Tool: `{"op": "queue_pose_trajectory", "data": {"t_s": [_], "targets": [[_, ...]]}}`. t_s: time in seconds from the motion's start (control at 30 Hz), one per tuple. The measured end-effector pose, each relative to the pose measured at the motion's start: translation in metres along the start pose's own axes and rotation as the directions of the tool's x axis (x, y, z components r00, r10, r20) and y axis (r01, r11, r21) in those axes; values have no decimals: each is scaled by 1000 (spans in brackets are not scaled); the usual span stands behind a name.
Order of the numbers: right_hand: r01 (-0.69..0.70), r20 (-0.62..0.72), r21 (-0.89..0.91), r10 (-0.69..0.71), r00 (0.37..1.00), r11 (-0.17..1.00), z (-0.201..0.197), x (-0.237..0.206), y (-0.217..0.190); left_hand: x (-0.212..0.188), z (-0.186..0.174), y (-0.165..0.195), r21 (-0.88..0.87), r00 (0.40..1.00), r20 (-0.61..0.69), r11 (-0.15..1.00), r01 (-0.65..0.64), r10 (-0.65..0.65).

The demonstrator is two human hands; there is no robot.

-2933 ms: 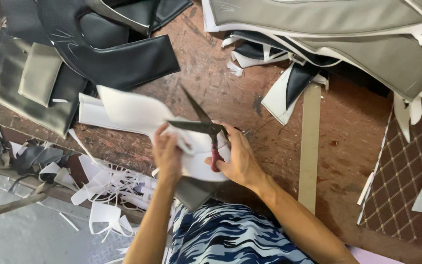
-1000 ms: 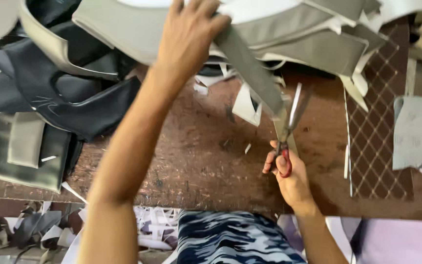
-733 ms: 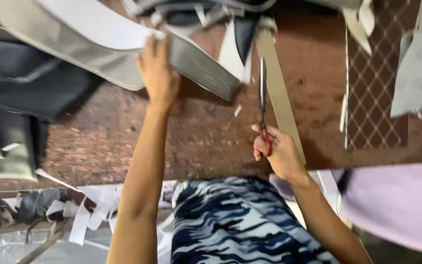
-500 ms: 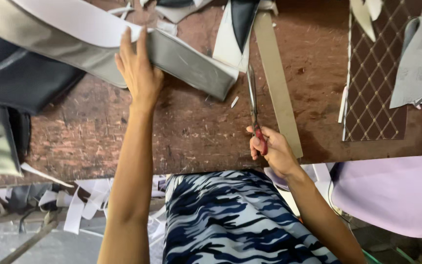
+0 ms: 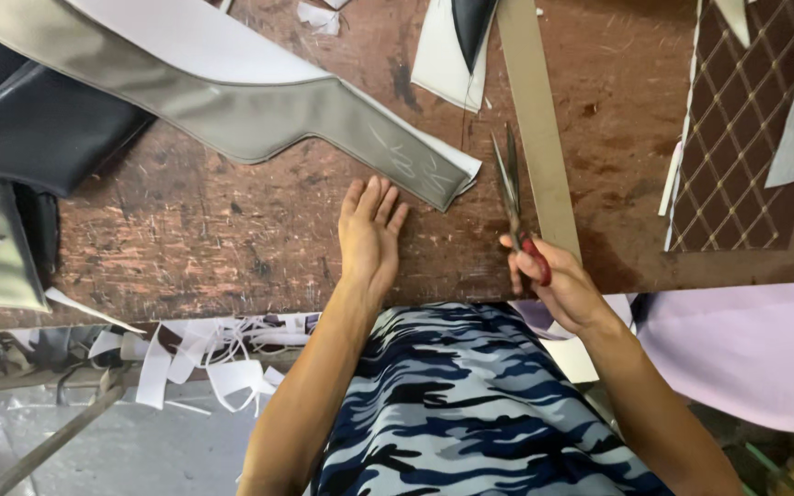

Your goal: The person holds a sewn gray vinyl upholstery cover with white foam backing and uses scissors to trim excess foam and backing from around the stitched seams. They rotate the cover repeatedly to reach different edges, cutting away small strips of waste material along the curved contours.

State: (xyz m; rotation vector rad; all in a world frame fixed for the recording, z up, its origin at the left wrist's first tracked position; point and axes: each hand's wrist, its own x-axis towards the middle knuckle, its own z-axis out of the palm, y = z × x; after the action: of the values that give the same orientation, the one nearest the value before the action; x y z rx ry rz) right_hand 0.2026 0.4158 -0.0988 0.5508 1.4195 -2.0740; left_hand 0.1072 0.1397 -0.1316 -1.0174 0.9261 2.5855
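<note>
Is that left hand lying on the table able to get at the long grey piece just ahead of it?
Probably yes. The left hand lies flat and empty on the worktable, its fingertips just short of the grey piece, with only bare wood between.

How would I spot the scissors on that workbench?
Start at the scratched brown table and find the long tan strip running away from the person. The scissors lie just left of it, red handles in the right hand, the only metal blades there.

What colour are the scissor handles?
Red, on the scissors in the right hand; head view.
</note>
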Motion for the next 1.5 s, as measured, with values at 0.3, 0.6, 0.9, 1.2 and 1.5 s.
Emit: {"op": "queue_pose_trajectory", "data": {"t_s": [0.3, 0.6, 0.9, 1.2, 1.5], "targets": [[-138, 82, -195, 156, 984, 971, 14, -13, -9, 6, 32, -13, 123, 993, -60, 986, 110, -103], [-7, 123, 45, 2, 992, 999, 47, -21, -11, 6, 38, -30, 0, 985, 166, 998, 55, -55], [227, 51, 373, -265, 963, 899, 92, -1, -7, -9, 66, -38, -98, 940, 341, 994, 54, -18], [300, 45, 418, -349, 936, 858, 96, -6, -12, -8, 94, -34, -22, 944, 327, 998, 52, -43], [297, -2, 409, -324, 946, 863, 94, -7, -8, -11, 96, -36, 27, 940, 326, 994, 103, -106]]}}
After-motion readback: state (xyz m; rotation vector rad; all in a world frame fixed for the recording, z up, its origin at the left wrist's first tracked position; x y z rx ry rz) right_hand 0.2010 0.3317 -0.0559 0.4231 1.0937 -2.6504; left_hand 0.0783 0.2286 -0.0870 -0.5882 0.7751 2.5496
